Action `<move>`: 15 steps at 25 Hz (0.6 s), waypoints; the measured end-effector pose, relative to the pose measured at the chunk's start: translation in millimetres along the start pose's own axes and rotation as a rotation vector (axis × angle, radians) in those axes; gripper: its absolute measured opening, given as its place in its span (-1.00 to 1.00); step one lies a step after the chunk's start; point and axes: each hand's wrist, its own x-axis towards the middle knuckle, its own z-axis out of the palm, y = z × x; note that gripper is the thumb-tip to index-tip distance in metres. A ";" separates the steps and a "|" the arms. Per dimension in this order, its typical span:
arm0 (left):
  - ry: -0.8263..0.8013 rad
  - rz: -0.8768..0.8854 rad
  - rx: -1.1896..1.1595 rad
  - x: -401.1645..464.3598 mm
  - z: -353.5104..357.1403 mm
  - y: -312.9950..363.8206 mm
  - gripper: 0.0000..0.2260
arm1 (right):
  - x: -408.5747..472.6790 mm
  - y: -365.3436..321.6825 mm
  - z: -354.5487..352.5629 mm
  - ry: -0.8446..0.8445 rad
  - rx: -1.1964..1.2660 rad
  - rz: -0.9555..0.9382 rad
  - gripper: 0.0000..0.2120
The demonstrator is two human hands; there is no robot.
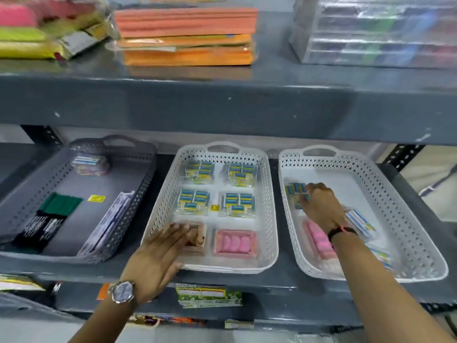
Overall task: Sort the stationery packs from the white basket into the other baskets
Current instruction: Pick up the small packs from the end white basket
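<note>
Three baskets stand on the lower shelf. In the right white basket (418,233) my right hand (319,206) closes on a blue-and-yellow stationery pack (295,189) near its far left corner; a pink pack (319,241) and other blue-and-white packs (359,222) lie loose beside my wrist. The middle white basket (268,194) holds several blue-and-yellow packs (197,170) in neat rows and a pink pack (235,243) at the front. My left hand (158,258) rests over its front left corner, fingers spread, touching a tan pack (196,240). The grey basket (138,184) is on the left.
The grey basket holds a green-and-black pen pack (49,219), a flat pack leaning on its right wall (108,224) and a small pack at the back (90,163). The upper shelf (222,105) overhangs the baskets, carrying orange paper stacks (188,35) and a clear drawer unit (376,30).
</note>
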 end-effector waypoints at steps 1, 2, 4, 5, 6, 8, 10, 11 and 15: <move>0.015 0.009 0.001 -2.5 2.1 -0.9 -0.53 | 4.9 0.3 1.4 -0.014 0.001 0.028 -0.68; -0.002 0.010 0.008 -2.4 -1.0 -2.8 -0.54 | 8.6 -0.9 1.2 -0.040 -0.004 0.058 -0.62; -0.032 -0.008 0.035 -6.1 1.8 -0.7 -0.55 | 15.9 -2.5 4.1 -0.111 -0.038 0.104 -0.55; -0.015 -0.011 0.029 -6.0 3.5 -1.0 -0.55 | 20.7 -3.3 8.0 -0.129 -0.051 0.113 -0.54; -0.018 -0.015 0.040 -5.7 1.8 -1.7 -0.55 | 22.3 -4.6 11.3 -0.138 -0.061 0.120 -0.53; -0.002 -0.037 0.036 -5.1 -0.6 -0.1 -0.56 | 25.2 -4.9 15.3 -0.111 -0.080 0.121 -0.53; 0.011 -0.037 0.035 -5.4 1.0 -0.1 -0.56 | 28.4 -5.5 17.6 -0.060 -0.100 0.119 -0.56; 0.000 -0.037 0.033 -5.1 0.8 -0.2 -0.56 | 29.5 -6.2 19.0 -0.044 -0.108 0.115 -0.57; -0.027 -0.022 0.043 -3.2 -4.0 0.0 -0.55 | 35.8 -7.5 20.4 -0.077 -0.074 0.133 -0.55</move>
